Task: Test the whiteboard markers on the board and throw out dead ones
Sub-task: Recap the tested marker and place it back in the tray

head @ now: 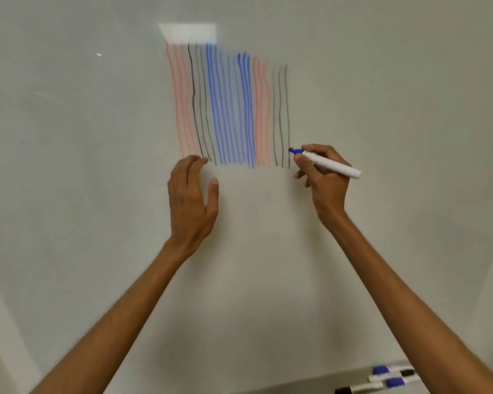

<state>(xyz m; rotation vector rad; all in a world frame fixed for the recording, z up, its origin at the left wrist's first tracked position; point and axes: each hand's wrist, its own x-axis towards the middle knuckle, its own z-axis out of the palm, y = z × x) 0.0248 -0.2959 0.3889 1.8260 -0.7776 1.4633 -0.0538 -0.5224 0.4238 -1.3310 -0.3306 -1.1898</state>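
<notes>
Blue marker pinched in right hand beside the lines; left hand spread, empty.

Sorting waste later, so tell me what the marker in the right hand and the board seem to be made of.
Marker: probably plastic, a smooth white barrel with a blue tip end; the nib is too small to judge. Board: glossy white coated surface, judged from the bright light reflection on it; its core cannot be seen.
</notes>
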